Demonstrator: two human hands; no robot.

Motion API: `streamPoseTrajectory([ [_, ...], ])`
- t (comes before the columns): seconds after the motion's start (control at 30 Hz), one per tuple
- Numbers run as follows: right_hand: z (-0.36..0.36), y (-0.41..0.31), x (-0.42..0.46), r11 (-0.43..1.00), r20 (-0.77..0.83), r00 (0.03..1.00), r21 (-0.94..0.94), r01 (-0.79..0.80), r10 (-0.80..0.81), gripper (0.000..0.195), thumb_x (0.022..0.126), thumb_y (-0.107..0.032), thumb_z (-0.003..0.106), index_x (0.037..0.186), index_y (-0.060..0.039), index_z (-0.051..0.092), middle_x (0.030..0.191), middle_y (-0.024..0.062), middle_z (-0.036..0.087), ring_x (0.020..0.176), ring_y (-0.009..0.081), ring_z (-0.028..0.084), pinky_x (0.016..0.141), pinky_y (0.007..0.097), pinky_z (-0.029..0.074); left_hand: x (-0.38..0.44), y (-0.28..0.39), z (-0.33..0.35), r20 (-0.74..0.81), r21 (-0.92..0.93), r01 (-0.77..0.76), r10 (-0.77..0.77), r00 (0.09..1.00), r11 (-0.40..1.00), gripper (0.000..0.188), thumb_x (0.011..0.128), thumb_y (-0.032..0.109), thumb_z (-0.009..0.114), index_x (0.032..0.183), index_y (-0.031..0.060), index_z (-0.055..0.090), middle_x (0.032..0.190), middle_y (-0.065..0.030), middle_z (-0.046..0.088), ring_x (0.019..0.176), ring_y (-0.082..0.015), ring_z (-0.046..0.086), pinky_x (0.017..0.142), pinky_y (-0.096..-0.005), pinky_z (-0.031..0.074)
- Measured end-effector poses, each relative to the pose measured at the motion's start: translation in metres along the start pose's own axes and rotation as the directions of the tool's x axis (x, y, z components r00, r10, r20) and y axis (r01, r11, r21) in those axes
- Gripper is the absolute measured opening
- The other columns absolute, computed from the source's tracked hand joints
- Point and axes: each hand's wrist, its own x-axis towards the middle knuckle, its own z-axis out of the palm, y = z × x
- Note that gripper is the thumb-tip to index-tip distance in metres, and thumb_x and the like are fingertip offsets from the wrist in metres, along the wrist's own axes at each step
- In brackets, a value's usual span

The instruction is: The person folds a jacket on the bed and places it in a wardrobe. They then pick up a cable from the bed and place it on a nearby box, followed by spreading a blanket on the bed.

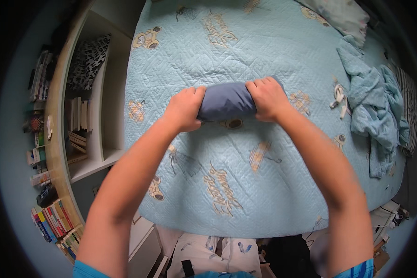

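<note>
A dark blue-grey fabric roll (226, 101) is held crosswise between my two hands above the bed. My left hand (186, 109) wraps around its left end, thumb low and fingers over the top. Around the right end closes my right hand (268, 99), and a bit of the roll shows beyond its knuckles. Beneath lies a light blue quilted bedspread (201, 146) with bear designs and stitched lettering. The roll casts a shadow on it; whether it touches the bedspread I cannot tell. The underside of the roll is hidden.
A crumpled blue cloth (377, 114) and a knotted white strap (338, 99) lie on the bed's right side. A pale floral pillow or cloth (340, 15) is at the top right. Along the left stands a shelf unit (102, 161) with books (79, 113). White drawers (144, 243) stand at lower left.
</note>
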Motion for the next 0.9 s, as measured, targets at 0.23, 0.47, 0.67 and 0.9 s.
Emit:
streamPoseTrajectory([
  [0.23, -0.094, -0.089, -0.148, 0.584, 0.702, 0.615, 0.683, -0.438, -0.36, 0.059, 0.048, -0.014, 0.079, 0.102, -0.0002, 0.061, 0.09, 0.0103, 0.067, 0.084, 0.021, 0.062, 0.075, 0.0325, 0.048, -0.145, 0.076, -0.095, 0.716, -0.537, 0.344, 0.2, 0.669, 0.77, 0.046, 0.051, 0.009, 0.073, 0.094, 0.0012, 0.061, 0.076, -0.0086, 0.065, 0.073, -0.0167, 0.062, 0.066, -0.032, 0.048],
  [0.47, -0.161, -0.199, -0.343, -0.296, 0.496, 0.747, 0.705, -0.644, -0.443, 0.067, 0.049, -0.009, 0.077, 0.111, 0.0041, 0.056, 0.101, 0.0139, 0.064, 0.09, 0.0207, 0.061, 0.081, 0.0313, 0.047, -0.305, 0.155, -0.115, 0.279, -0.69, 0.435, 0.343, 0.897, -0.579, 0.11, 0.064, 0.076, 0.056, 0.141, 0.0046, 0.023, 0.144, -0.0155, 0.029, 0.13, -0.0307, 0.033, 0.108, -0.045, 0.026],
  [0.67, -0.186, -0.328, -0.432, -0.853, 0.205, 0.979, 0.51, -0.109, -0.002, 0.067, 0.059, -0.011, 0.068, 0.122, 0.0027, 0.048, 0.113, 0.0133, 0.058, 0.096, 0.0204, 0.058, 0.086, 0.0315, 0.044, -0.34, 0.327, -0.105, -0.151, -0.495, 0.159, 0.265, 0.952, -0.854, 0.125, 0.052, 0.082, 0.056, 0.145, 0.0125, 0.011, 0.149, -0.0114, 0.018, 0.135, -0.0301, 0.024, 0.109, -0.049, 0.024],
  [0.9, -0.177, -0.497, -0.493, -0.768, 0.418, 0.66, 0.484, 0.419, 0.624, 0.06, 0.066, -0.013, 0.065, 0.122, 0.0013, 0.048, 0.116, 0.0128, 0.057, 0.096, 0.0198, 0.058, 0.086, 0.0313, 0.044, -0.396, 0.378, -0.11, -0.428, -0.388, 0.747, 0.823, 0.372, -0.54, 0.109, 0.062, 0.069, 0.065, 0.142, 0.0093, 0.021, 0.142, -0.0152, 0.03, 0.126, -0.0329, 0.038, 0.104, -0.0475, 0.033],
])
